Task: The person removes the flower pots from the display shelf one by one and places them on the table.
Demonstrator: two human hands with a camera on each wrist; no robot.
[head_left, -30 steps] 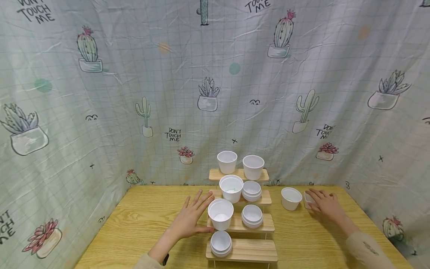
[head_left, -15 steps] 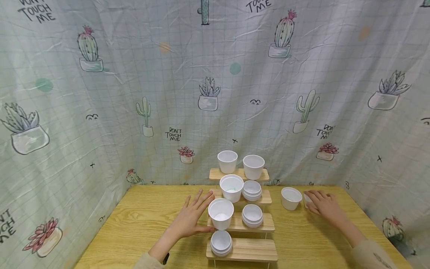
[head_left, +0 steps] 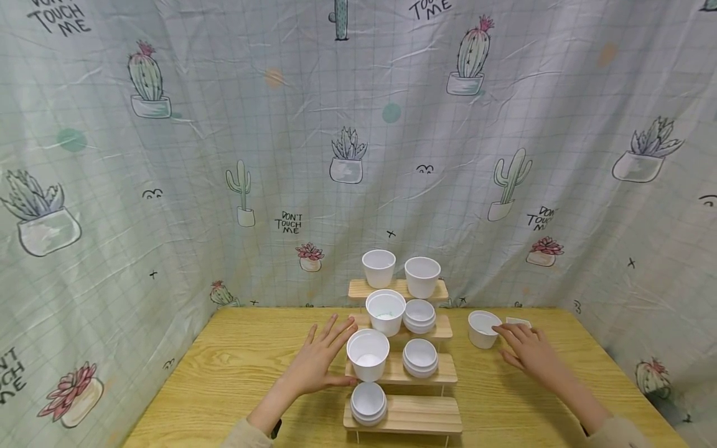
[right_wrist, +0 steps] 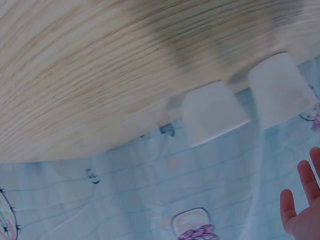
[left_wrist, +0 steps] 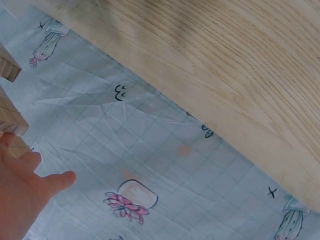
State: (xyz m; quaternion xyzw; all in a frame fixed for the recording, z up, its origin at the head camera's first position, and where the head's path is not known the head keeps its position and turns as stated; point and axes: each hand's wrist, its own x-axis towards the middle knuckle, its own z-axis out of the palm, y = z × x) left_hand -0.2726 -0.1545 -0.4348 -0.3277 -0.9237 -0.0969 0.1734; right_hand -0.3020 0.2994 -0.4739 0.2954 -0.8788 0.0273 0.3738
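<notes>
In the head view my left hand [head_left: 322, 361] spreads its fingers at the left side of a stepped wooden stand [head_left: 424, 414]. Its fingertips are against a wooden shelf end [left_wrist: 14, 119] in the left wrist view. To the right of the stand, my right hand [head_left: 526, 351] has relaxed fingers and grips nothing. Its index fingertip overlaps the rim of a round white cup [head_left: 483, 336]; whether they touch, I cannot tell. Behind that hand is a squarish white container [head_left: 518, 322], mostly hidden. Two white containers, one nearer [right_wrist: 215, 112], show apart from the fingers in the right wrist view.
Taller white cups, one at the top right [head_left: 422, 278], and lower stepped-rim pots, one at the bottom left [head_left: 368, 404], stand on the shelves. A cactus-print curtain [head_left: 347, 205] hangs behind the wooden table [head_left: 241, 361].
My right hand has let go of the squarish container and moved left and slightly toward me, near the round cup. The left hand has stayed at the stand.
</notes>
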